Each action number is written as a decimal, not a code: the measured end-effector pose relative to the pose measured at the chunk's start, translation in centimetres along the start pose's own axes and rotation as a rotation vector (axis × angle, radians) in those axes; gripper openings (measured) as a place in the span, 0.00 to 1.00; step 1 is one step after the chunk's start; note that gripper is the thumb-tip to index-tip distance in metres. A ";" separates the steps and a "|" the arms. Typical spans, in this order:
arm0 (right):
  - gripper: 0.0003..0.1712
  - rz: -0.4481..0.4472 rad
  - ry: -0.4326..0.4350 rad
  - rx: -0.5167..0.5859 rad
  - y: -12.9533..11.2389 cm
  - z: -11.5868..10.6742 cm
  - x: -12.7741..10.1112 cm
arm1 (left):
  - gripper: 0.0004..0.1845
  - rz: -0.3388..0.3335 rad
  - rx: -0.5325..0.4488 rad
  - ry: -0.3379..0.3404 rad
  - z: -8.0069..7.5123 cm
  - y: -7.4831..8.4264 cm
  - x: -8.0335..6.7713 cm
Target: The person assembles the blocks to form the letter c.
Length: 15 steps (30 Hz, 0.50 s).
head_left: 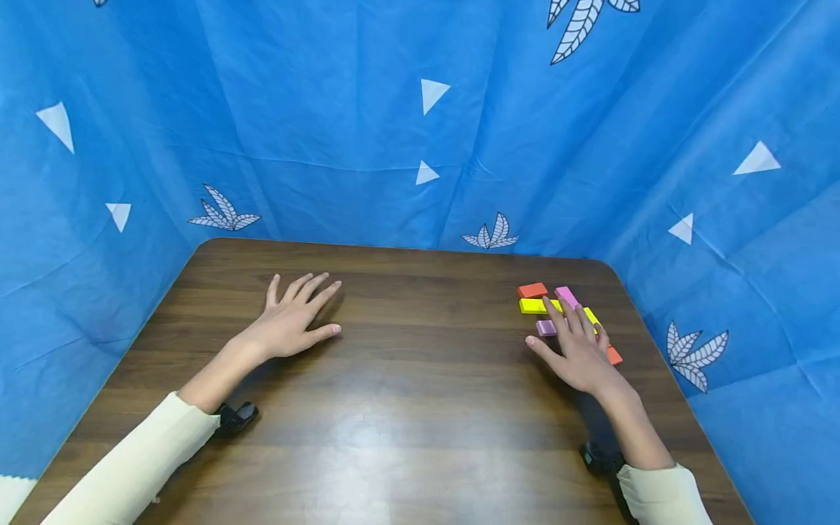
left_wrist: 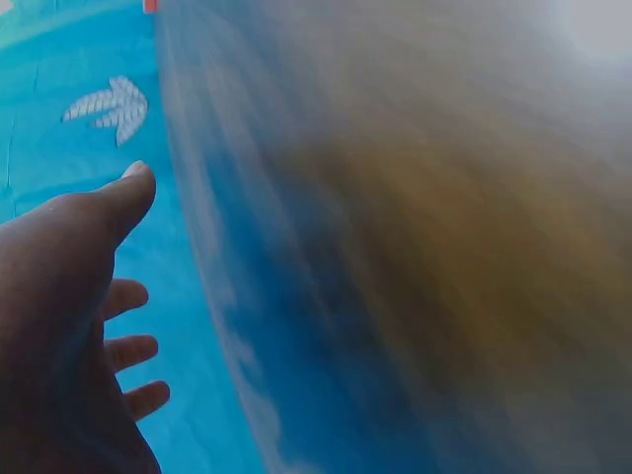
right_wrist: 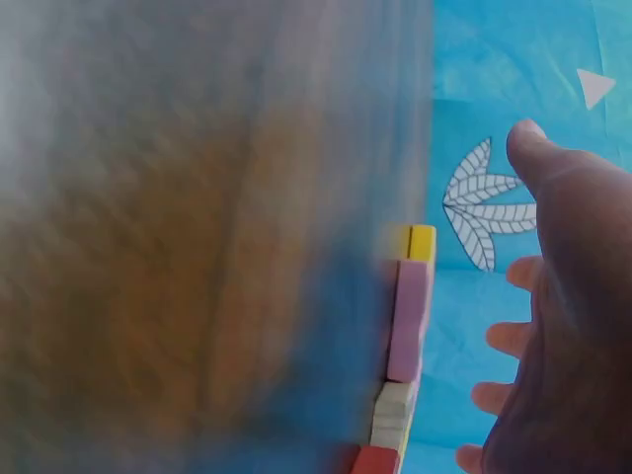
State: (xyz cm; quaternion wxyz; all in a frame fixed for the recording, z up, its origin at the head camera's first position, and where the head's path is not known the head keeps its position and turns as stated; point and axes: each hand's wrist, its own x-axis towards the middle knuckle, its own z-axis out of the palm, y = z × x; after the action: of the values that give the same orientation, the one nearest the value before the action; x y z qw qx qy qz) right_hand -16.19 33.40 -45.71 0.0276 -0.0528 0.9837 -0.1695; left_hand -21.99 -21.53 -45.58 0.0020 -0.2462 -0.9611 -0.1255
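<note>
The left hand (head_left: pixel 292 321) lies flat, fingers spread, on the brown desk (head_left: pixel 420 379). The right hand (head_left: pixel 577 350), grip also spread, rests on coloured blocks (head_left: pixel 541 306). Blue cloth (head_left: pixel 367 117) surrounds the desk.

left hand (left_wrist: pixel 59 326): fingers spread, holding nothing | table (left_wrist: pixel 474 247): blurred brown | blue backdrop (left_wrist: pixel 59 59): leaf print

A small cluster of flat rectangular blocks lies at the far right of the brown surface (head_left: pixel 420 379). An orange block (head_left: pixel 532 290) lies farthest back, a yellow bar (head_left: pixel 534 306) just before it, a pink block (head_left: pixel 566 295) beside them, a lilac one (head_left: pixel 545 328) nearer, and another orange piece (head_left: pixel 614 356) at the right edge.
</note>
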 end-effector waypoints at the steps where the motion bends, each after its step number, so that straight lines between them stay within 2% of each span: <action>1: 0.57 -0.003 0.000 0.013 0.2 -0.3 0.1 | 0.45 0.019 -0.003 0.004 0.1 0.4 0.6; 9: 0.49 -0.015 0.028 0.089 1.9 -1.3 0.5 | 0.43 0.153 -0.058 -0.007 0.8 5.2 5.7; 15: 0.38 0.008 0.035 0.082 3.2 -0.8 1.0 | 0.37 0.218 -0.075 -0.016 2.5 9.9 9.8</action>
State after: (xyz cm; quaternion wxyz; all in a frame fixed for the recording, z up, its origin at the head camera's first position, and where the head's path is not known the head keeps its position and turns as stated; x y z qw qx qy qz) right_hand -17.56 36.58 -46.11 0.0132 -0.0449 0.9765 -0.2103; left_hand -25.81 -7.90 -45.01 -0.0011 -0.3503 -0.9231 -0.1586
